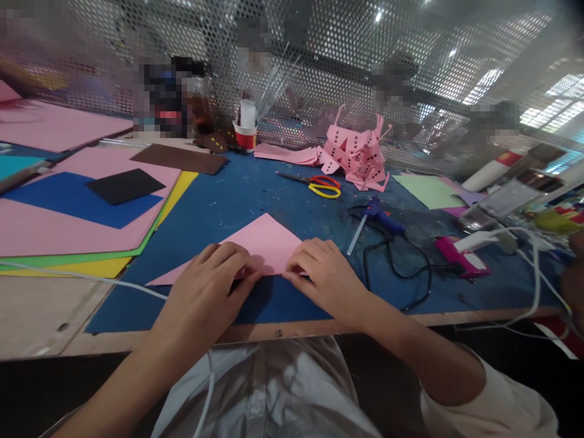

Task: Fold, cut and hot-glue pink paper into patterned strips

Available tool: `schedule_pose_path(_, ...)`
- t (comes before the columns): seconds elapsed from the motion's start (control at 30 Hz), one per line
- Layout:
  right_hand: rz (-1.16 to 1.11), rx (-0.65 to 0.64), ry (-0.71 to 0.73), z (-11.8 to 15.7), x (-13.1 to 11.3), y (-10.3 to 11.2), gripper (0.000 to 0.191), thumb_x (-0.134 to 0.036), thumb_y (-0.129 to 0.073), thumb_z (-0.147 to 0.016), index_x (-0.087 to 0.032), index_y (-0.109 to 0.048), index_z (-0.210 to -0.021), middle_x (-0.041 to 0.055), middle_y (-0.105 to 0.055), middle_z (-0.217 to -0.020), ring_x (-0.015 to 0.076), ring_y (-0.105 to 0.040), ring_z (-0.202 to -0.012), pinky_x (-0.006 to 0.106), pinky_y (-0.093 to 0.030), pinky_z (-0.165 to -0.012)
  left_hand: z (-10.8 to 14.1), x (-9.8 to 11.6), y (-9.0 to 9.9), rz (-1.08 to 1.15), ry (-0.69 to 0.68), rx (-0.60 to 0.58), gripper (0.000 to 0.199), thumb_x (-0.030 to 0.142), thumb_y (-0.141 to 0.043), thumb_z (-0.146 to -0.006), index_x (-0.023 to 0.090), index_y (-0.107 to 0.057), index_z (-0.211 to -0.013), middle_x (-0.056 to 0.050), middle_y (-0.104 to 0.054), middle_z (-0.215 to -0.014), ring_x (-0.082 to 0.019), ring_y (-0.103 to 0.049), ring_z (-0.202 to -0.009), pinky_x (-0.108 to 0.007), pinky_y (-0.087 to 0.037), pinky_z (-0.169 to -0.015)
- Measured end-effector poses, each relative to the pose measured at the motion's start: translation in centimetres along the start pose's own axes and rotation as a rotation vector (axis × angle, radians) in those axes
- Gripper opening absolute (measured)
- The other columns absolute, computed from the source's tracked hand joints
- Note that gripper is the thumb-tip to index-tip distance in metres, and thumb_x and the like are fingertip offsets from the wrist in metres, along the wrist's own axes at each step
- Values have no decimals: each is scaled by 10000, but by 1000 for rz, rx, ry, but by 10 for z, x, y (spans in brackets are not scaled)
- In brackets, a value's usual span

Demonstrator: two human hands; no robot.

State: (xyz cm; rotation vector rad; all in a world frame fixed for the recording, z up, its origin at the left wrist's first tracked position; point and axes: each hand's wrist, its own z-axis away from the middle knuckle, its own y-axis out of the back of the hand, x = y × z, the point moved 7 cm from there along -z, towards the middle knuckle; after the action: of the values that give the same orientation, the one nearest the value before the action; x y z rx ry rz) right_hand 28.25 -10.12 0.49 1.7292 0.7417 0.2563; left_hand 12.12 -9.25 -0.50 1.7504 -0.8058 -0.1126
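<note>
A sheet of pink paper (269,243), folded into a triangle, lies on the blue work surface (237,188) with its peak pointing away from me. Its long folded edge faces me. My left hand (214,280) pinches this edge left of the middle, thumb and fingertips together. Close beside it, my right hand (322,274) pinches the same edge a little to the right. The right corner of the triangle is hidden behind my right hand, while the left corner sticks out past my left wrist.
Scissors (326,185) with red and yellow handles lie beyond the paper. A blue glue gun (383,216) with a looped black cord sits to the right, near a pink device (463,255). Cut pink paper pieces (353,149) are heaped behind. Coloured sheets (86,231) are stacked left.
</note>
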Motion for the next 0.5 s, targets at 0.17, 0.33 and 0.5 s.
schedule_pose_path(0.17, -10, -18, -31, 3, 5, 5, 151, -300, -596, -992, -181, -663, -928, 50, -681, -1000, 208, -567, -955, 354, -359, -837, 0, 1, 1, 11, -1, 2, 201, 334, -478, -988, 210, -602, -889, -70, -646, -1012, -263, -549, -940, -423, -446, -846)
schedule_pose_path(0.33, -26, -20, -70, 11, 13, 8, 153, -319, -599, -990, -195, -671, -937, 52, -680, -1002, 212, -573, -971, 353, -369, -832, 0, 1, 2, 13, -11, 22, 212, 346, -465, -992, 211, -610, -913, -74, -654, -1010, -263, -559, -947, -419, -451, -851)
schedule_pose_path(0.5, -33, 4, -100, 21, 21, 11, 147, -328, -598, -991, -208, -670, -945, 48, -679, -994, 215, -576, -980, 362, -378, -843, 0, 0, 0, 9, -4, 21, 240, 358, -447, -1000, 213, -613, -905, -77, -652, -1011, -265, -556, -957, -425, -448, -859)
